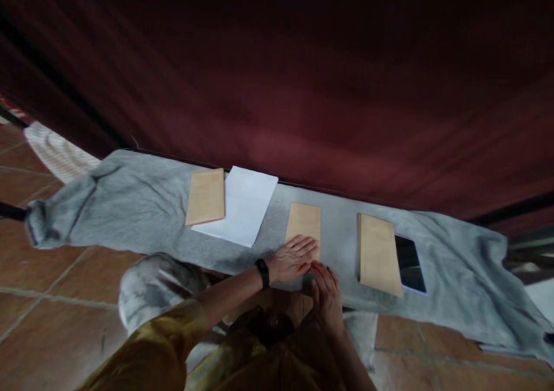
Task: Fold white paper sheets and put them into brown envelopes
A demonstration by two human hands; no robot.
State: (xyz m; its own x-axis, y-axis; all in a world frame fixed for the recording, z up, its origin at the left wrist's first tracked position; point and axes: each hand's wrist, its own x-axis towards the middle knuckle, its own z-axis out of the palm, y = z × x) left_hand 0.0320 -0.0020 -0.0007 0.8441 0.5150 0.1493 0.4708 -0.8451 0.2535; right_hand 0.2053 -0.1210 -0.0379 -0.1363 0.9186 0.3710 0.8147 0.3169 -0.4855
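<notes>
While its near end is covered by the hands, the brown paper envelope (304,219) lies flat on the grey cloth (149,197), near the middle, small red print along its right edge. The left hand (294,259) rests palm down across it, fingers extended and lying together. The right hand (328,293) is just beside, fingers bent and close together at the envelope's near right corner; whether they pinch the paper cannot be told. A black wristband (262,273) is worn on the left wrist. To the right, a stack of brown envelopes (380,255) adjoins a dark-screened smartphone (411,265). To the left, a second envelope stack (205,196) overlaps white paper (247,206). Beyond hangs a dark red curtain (303,114).
</notes>
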